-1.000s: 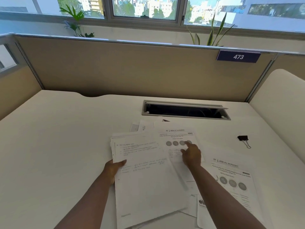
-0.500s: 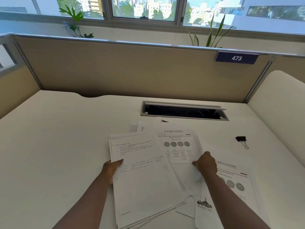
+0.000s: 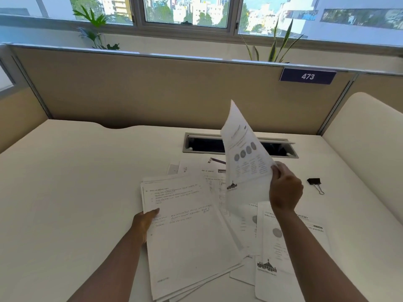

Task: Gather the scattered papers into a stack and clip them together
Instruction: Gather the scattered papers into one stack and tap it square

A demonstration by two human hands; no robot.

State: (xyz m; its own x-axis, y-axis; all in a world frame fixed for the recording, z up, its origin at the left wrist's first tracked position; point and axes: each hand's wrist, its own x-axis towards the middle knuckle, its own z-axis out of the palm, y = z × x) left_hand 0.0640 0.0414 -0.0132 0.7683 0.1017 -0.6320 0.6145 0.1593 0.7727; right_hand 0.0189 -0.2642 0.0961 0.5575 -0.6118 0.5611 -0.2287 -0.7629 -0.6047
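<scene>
Scene: office desk point(image 3: 65, 182) w/ tan partition behind; person seen from above, both bare arms reaching fwd.
Left hand point(image 3: 144, 223): lies at the left edge of the gathered stack point(image 3: 187, 232); thumb on top of the top page, the other fingers hidden under or behind the edge, so it looks clamped on the stack but full grip can't be told.
Right hand point(image 3: 285, 188): raised above the desk, fingers together, pinching the right edge of a lifted sheet point(image 3: 246, 158).
Lifted sheet: printed page w/ a row of grey circles; stands nearly on edge, long axis running up and away, top corner toward the partition, printed face turned left.
Stack: several pages, roughly squared, long axis running away from the person, tilted a bit left at the far end; bottom corners fanned.
Loose papers point(image 3: 283, 247): still spread flat to the right of the stack and beyond it, overlapping.
Binder clip point(image 3: 315, 184): black, on the desk right of the right hand, apart from all paper, handles pointing near-right.
Handling, my read: single sheets are v. light, floppy, slick on each other; the lifted one bows under its own weight. Best held by an edge or corner, thumb over fingers; stack best squared by its long sides before clipping at a short edge.
</scene>
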